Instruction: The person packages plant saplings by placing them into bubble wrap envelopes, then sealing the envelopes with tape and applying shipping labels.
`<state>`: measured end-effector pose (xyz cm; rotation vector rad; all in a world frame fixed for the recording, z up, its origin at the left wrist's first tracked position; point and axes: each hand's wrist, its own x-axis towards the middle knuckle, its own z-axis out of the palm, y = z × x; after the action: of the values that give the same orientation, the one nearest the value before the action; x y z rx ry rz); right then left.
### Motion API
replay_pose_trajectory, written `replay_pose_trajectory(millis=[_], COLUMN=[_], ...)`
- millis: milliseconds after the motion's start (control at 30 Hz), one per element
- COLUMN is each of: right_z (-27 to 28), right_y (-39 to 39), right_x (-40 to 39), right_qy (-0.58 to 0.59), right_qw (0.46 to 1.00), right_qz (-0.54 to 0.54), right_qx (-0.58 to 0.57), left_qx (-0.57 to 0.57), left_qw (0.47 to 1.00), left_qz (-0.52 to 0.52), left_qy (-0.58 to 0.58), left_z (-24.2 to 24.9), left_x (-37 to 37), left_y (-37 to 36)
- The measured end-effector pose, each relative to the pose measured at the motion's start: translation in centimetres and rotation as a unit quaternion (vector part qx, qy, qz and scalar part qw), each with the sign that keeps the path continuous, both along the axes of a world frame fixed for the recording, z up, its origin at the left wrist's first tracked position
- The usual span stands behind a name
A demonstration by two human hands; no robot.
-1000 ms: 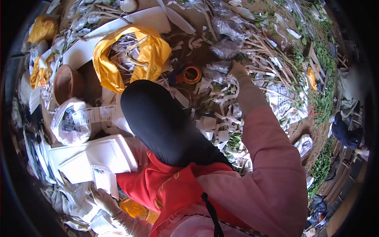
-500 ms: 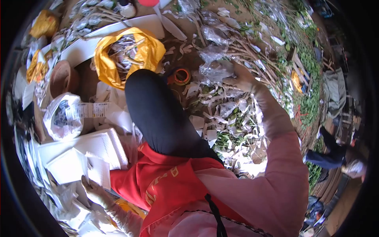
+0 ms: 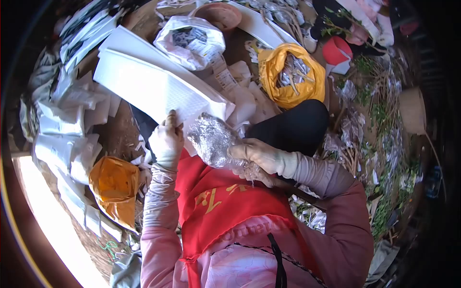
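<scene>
My right hand (image 3: 261,156), in a pale glove, is closed around a plant stem whose end is wrapped in clear crinkled plastic (image 3: 213,141). Its bare brown stem (image 3: 300,193) runs back under my right forearm. My gloved left hand (image 3: 167,141) is at the near edge of a stack of white foam sheets (image 3: 149,81), fingers bent over the edge of the top one. The plastic-wrapped end lies just right of this hand, over the red apron (image 3: 216,192) on my lap.
A yellow bag (image 3: 314,89) of scraps stands beyond my knee, near a white plastic bag (image 3: 168,41) and a clay bowl (image 3: 225,14). An orange-yellow bag (image 3: 113,177) sits at left by white sheets (image 3: 62,120). Wrapped stems (image 3: 353,127) lie at right. Another person (image 3: 379,24) is at the far right.
My view has turned left. My right hand has brought a plastic-wrapped stem from the pile at right to my lap. My left hand has moved to the near edge of the white sheets.
</scene>
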<state>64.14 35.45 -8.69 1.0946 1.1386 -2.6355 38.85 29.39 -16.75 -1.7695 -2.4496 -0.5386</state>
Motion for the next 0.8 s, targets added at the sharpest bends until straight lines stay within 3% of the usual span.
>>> replay_pose_trajectory(millis=[167, 267, 367, 500, 700, 800], right_z=[-4.5, -4.5, -5.0, -7.1, -5.9, -6.3], right_y=[0.4, 1.0, 1.7, 1.3, 1.8, 2.1], right_x=[-4.5, -6.2, -7.3, -9.0, -10.0, -10.2], right_qy=[-0.105, -0.102, -0.119, -0.076, -0.051, -0.044], right_qw=[0.994, 0.994, 0.99, 0.993, 0.995, 0.993], right_qz=[0.001, -0.039, 0.028, -0.03, -0.081, -0.102], right_qx=[-0.031, 0.022, 0.071, 0.09, -0.01, -0.025], left_qx=[-0.037, -0.05, -0.04, -0.077, -0.043, -0.006], left_qw=[0.999, 0.998, 0.998, 0.996, 0.994, 0.992], left_qz=[-0.011, -0.004, 0.001, -0.038, -0.01, 0.002], left_qy=[-0.036, -0.046, -0.046, 0.039, -0.096, -0.122], left_z=[-2.3, -2.7, -2.7, -2.7, -0.3, -1.8], left_x=[-0.9, -1.5, -1.6, -0.7, -3.5, -2.9], left_y=[-2.0, -2.4, -2.1, -2.2, -3.6, -4.2])
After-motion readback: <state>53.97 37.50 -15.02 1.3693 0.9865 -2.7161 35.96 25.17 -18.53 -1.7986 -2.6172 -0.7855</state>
